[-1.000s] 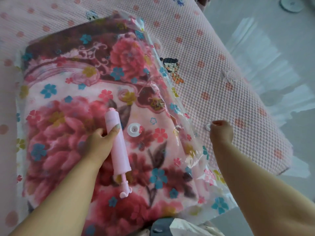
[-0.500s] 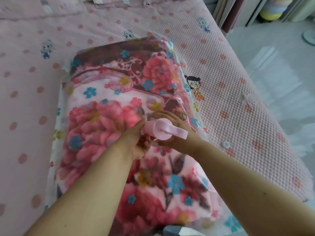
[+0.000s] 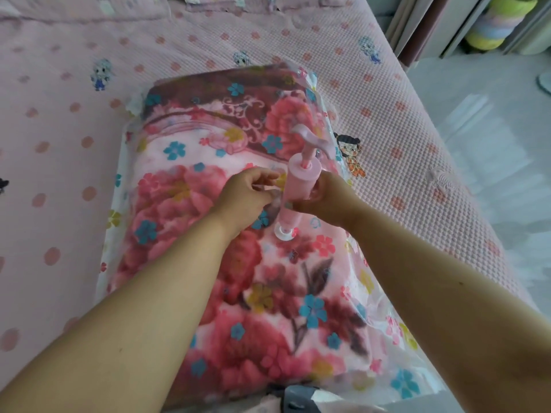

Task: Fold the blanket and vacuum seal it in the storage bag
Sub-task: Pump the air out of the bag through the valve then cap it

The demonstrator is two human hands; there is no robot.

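Observation:
The folded floral blanket (image 3: pixel 190 222) lies inside the clear flower-printed storage bag (image 3: pixel 396 329) on the bed. A pink hand pump (image 3: pixel 299 181) stands upright with its nozzle on the bag's white round valve (image 3: pixel 283 234); its T-handle (image 3: pixel 310 138) is raised a little. My right hand (image 3: pixel 328 198) grips the pump's barrel from the right. Just left of the barrel, my left hand (image 3: pixel 247 192) hovers with its fingers loosely bent towards the pump, holding nothing that I can see.
The bed (image 3: pixel 59 144) wears a pink dotted cover with cartoon figures. Its right edge (image 3: pixel 465 186) drops to a grey floor (image 3: pixel 507 120). A stack of coloured rings (image 3: pixel 495 22) stands by a doorway at the top right. A grey object (image 3: pixel 301 397) sits at the bottom edge.
The pump went from lying flat in my left hand to standing upright on the valve. My right hand came over and took the barrel; my left hand let go of it.

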